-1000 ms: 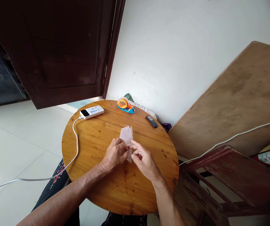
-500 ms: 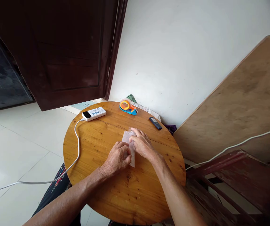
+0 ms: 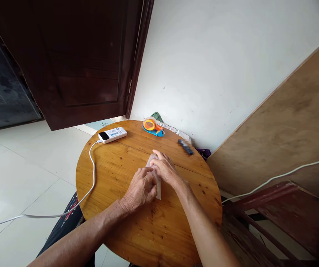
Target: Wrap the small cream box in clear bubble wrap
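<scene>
A small, flat, whitish piece of bubble wrap lies on the round wooden table, mostly covered by my hands. My left hand is over its lower left part, the fingers curled and the thumb bent in against the wrap. At the far end, my right hand closes over the wrap, with the thumb side on its top face and the fingers reaching past its far edge. The two hands nearly touch. Whether anything lies inside the wrap is hidden.
A white power bank with a white cable is at the table's left. Toward the back stands an orange and blue tape dispenser; a dark, blurred object lies farther right. A wooden board leans against the wall.
My right hand has shifted slightly left over the far end of the bubble wrap, covering more of it. The left hand stays on the near part. The view has moved slightly.
</scene>
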`<action>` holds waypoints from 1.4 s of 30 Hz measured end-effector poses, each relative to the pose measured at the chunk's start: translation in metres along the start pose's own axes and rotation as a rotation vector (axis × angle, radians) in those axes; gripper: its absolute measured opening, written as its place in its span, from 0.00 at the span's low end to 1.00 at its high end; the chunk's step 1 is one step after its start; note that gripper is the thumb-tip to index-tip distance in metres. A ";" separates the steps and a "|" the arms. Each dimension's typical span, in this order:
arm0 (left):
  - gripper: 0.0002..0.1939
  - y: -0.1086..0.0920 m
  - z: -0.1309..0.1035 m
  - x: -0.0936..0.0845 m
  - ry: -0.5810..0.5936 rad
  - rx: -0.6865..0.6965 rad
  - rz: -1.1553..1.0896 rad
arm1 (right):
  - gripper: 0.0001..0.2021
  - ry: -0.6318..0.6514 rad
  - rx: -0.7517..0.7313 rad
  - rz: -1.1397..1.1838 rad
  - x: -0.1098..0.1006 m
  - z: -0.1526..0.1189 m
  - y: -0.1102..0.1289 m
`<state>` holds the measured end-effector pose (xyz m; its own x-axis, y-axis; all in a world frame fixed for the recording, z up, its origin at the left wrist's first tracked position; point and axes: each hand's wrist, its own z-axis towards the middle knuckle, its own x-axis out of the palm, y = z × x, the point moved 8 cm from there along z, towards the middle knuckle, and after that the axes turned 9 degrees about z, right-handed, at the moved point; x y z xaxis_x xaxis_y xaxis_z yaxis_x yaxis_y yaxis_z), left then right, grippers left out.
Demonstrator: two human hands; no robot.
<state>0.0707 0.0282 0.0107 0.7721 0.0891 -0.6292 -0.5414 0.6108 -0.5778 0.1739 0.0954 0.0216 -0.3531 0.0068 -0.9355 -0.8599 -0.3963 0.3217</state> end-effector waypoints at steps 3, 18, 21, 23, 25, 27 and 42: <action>0.11 -0.010 0.000 -0.005 0.017 0.064 0.045 | 0.11 -0.025 0.027 0.090 0.007 0.001 -0.010; 0.11 -0.018 0.001 -0.006 0.048 0.141 0.019 | 0.26 -0.301 0.556 0.421 -0.001 -0.020 -0.088; 0.11 -0.018 0.001 -0.007 0.041 0.145 0.016 | 0.24 -0.280 0.545 0.502 0.007 -0.006 -0.088; 0.11 -0.017 0.001 -0.007 0.043 0.135 0.010 | 0.18 -0.266 0.538 0.562 0.012 0.001 -0.086; 0.11 -0.017 0.001 -0.007 0.050 0.126 0.001 | 0.11 -0.250 0.527 0.627 0.016 0.005 -0.084; 0.11 -0.017 0.001 -0.006 0.062 0.123 -0.011 | 0.07 -0.240 0.510 0.691 0.018 0.007 -0.080; 0.11 -0.020 0.001 -0.007 0.126 0.104 0.096 | 0.20 -0.345 0.463 0.945 0.020 0.004 -0.065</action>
<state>0.0761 0.0165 0.0275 0.6675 0.0559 -0.7425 -0.5682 0.6826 -0.4594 0.2214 0.1252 -0.0170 -0.9619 0.1671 -0.2166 -0.2190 0.0041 0.9757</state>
